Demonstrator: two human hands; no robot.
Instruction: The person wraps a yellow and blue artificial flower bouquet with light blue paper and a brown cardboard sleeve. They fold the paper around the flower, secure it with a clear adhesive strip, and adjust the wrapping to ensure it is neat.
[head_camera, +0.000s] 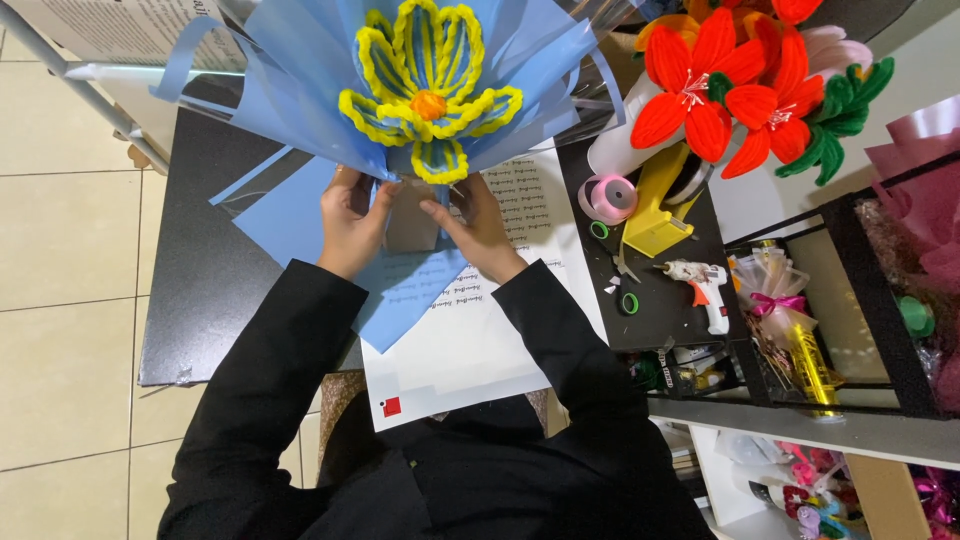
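2 hands: left hand (350, 222) and right hand (475, 228) both clasping stem (413, 215) of 1 blue-wrapped bouquet (425, 80), over table (200, 300) | 1 white sheet (480, 340) and 1 blue sheet (400, 290) beneath | right: 1 glue gun (700, 285), 1 pink ribbon roll (608, 197), 1 yellow dispenser (657, 215) | far: 3 red flowers (725, 85)

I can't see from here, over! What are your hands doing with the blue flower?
Left hand and right hand both gripping the bouquet stem. Yellow-and-blue flower upright in blue wrapping paper. Nothing blocking; glue gun off to the right.
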